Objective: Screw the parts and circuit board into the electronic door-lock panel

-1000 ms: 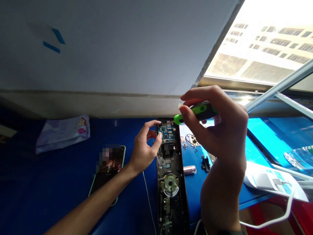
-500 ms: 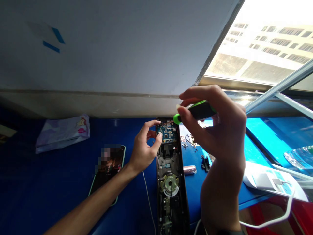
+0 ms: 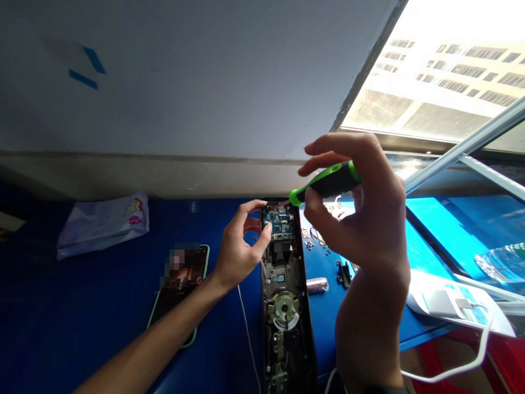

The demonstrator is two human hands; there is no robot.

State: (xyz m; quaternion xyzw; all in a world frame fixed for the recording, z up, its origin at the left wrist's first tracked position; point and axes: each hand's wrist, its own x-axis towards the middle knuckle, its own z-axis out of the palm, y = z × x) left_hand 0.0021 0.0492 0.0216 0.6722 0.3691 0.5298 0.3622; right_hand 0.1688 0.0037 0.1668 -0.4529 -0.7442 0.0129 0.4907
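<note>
A green and black screwdriver [image 3: 328, 183] is held in my right hand [image 3: 369, 219], mostly between thumb and curled fingers, with the index and another finger lifted off the handle. Its shaft slopes down left to the upper left corner of a blue circuit board [image 3: 283, 225]. That board lies at the far end of a long black device housing [image 3: 310, 328]. My left hand [image 3: 244, 243] grips the board's left side, thumb on its face and index finger at the housing's top left corner. Below the board sit a black block [image 3: 281, 253] and a round metal part [image 3: 286, 309].
Loose screws [image 3: 309, 244], a pink cylinder [image 3: 317, 285] and a black plastic part [image 3: 343, 274] lie right of the housing. A phone [image 3: 182, 295] and a packet [image 3: 104, 224] are on the left. A white power strip [image 3: 459, 303] stands at right, near a plastic bottle [image 3: 500, 265].
My right fingers have loosened and spread, with the thumb shifted back along the screwdriver handle. The shaft still points at the same board corner. My left hand stays on the board.
</note>
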